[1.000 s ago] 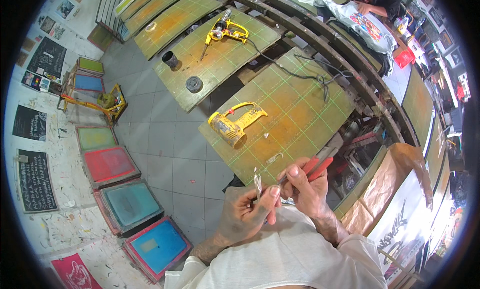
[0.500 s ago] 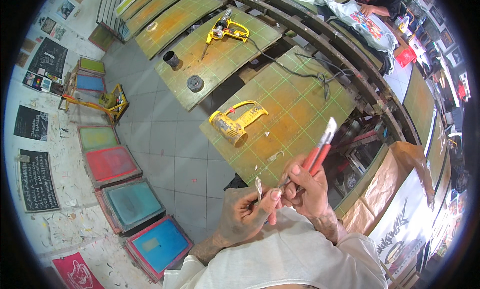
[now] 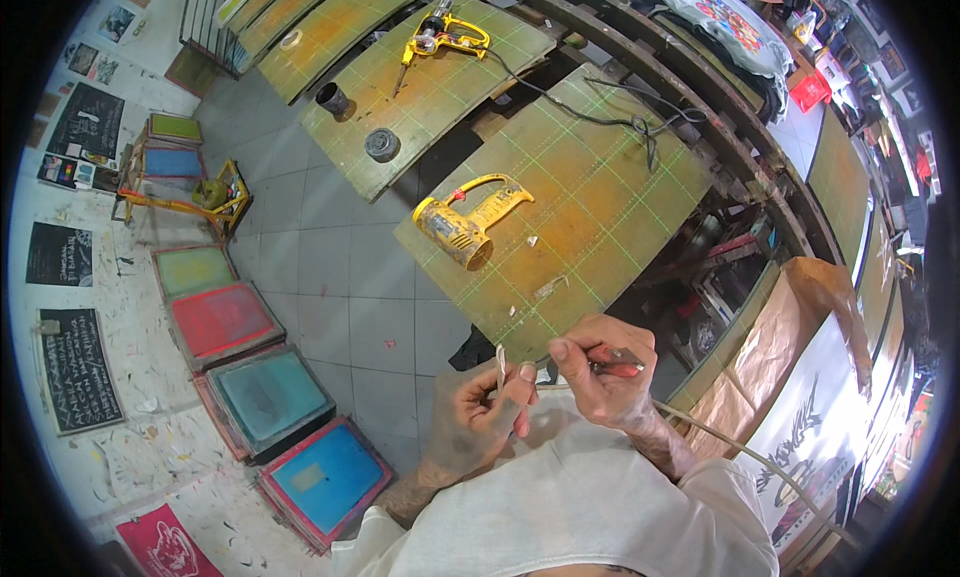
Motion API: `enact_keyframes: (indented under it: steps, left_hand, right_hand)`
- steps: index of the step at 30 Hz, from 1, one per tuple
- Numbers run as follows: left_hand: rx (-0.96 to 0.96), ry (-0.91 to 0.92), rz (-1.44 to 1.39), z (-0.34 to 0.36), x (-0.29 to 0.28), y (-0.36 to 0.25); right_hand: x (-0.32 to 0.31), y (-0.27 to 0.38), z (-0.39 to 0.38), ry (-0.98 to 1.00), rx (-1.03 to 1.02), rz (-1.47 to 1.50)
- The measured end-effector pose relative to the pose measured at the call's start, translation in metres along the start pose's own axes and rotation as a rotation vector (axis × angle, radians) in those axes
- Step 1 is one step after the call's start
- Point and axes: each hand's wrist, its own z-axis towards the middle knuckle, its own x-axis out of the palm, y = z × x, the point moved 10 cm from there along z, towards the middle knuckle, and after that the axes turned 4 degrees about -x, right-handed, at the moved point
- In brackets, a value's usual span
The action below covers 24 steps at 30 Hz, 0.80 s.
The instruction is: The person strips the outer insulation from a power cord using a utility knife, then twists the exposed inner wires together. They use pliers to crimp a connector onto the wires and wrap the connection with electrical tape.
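Pale strip [image 3: 501,363] pinched by left fingers [image 3: 518,389]; red-handled tool [image 3: 614,361] gripped by right fingers [image 3: 574,362], just beside; its tip best angled well away.

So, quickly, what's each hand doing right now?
Left hand: closed, pinching a small pale strip between thumb and fingers.
Right hand: closed around a red-handled tool.

Left hand [image 3: 482,409] is pinching between thumb [image 3: 518,389] and bent fingers [image 3: 473,389], right hand [image 3: 608,377] is gripping in a closed curl, left forearm [image 3: 415,489] and right forearm [image 3: 664,451] are slanting inward, hands hovering near each other.
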Motion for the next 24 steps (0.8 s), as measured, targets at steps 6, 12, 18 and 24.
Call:
enact_keyframes:
  steps: [6,12,18,24]
  left_hand:
    - [0.033,0.051,-0.001,0.007,0.007,-0.011]
    - [0.16,0.008,-0.119,0.004,0.011,-0.031]
    - [0.256,-0.024,-0.144,-0.003,0.001,-0.046]
    - [0.232,-0.179,-0.205,-0.021,-0.024,-0.037]
  right_hand:
    - [-0.005,-0.009,0.005,0.064,0.179,0.032]
    - [-0.01,0.021,0.008,0.188,-0.136,-0.37]
    - [0.001,0.024,0.013,0.229,-0.213,-0.54]
    - [0.028,0.036,0.024,0.306,-0.393,-0.544]
